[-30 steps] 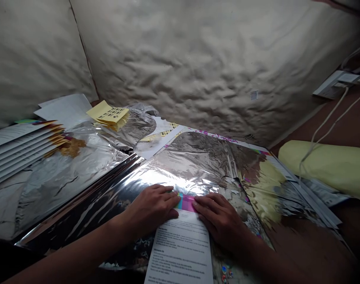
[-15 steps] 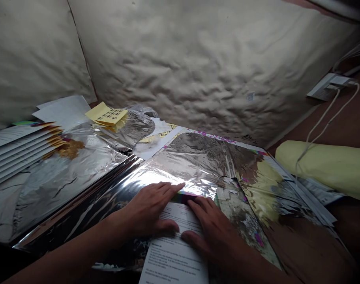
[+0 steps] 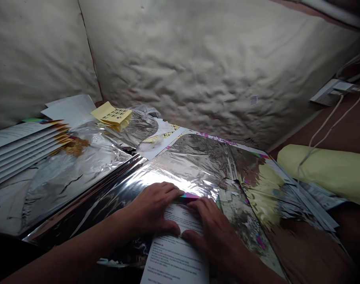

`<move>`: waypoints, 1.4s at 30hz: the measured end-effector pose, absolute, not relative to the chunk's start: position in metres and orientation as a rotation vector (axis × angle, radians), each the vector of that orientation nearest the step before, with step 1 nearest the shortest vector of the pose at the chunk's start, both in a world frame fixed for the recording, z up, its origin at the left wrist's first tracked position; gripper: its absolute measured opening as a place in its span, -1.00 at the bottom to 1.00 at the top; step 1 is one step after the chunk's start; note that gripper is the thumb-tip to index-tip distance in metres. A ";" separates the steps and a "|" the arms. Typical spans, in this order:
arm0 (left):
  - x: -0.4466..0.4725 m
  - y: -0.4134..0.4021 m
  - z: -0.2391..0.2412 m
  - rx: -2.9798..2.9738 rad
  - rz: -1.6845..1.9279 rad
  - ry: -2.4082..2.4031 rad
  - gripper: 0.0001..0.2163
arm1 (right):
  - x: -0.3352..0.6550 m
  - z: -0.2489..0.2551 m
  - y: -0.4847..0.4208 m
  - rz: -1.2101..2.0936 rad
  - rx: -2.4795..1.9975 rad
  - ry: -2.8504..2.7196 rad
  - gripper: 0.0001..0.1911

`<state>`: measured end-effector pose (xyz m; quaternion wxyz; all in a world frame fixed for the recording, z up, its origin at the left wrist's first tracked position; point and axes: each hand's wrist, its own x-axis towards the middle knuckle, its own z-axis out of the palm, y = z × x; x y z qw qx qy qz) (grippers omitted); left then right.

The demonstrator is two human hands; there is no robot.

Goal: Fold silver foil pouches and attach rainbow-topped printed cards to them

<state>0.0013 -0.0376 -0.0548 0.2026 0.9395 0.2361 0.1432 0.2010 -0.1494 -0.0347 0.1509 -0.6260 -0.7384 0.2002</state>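
Note:
A printed paper sheet [image 3: 180,252] with lines of dark text lies over the near edge of the shiny table covering, its far end showing a coloured strip [image 3: 189,197]. My left hand [image 3: 159,207] grips the sheet's left side, fingers curled at the far end and thumb on the printed face. My right hand [image 3: 211,225] grips the right side in the same way. The two thumb tips almost meet in the middle of the page. What lies under the fingers is hidden.
Folded printed sheets [image 3: 23,154] are stacked at the left. Behind them lie white papers [image 3: 70,110] and a yellow pad of labels [image 3: 113,115]. A pale yellow roll [image 3: 325,163] rests at the right, below a socket with white cables [image 3: 323,130]. A padded wall [image 3: 182,71] stands behind.
My left fingers have drawn in and curled at the sheet's far end, where they stretched out flat before. My right fingers have curled slightly too. The view has shifted a little.

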 end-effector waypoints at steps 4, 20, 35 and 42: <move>0.001 -0.038 -0.053 2.677 0.385 0.658 -0.30 | 0.198 -0.039 -0.153 0.374 -1.768 -2.199 -0.62; 0.000 -0.044 -0.054 2.754 0.411 0.688 -0.45 | 0.220 -0.055 -0.152 0.144 -1.640 -2.415 -0.42; 0.005 -0.031 -0.070 1.696 0.697 0.783 -0.19 | 0.214 -0.034 -0.093 1.104 -1.587 -1.612 -0.63; 0.002 -0.032 -0.055 1.209 0.537 0.516 -0.57 | 0.213 -0.007 -0.073 1.382 -1.409 -1.719 -0.74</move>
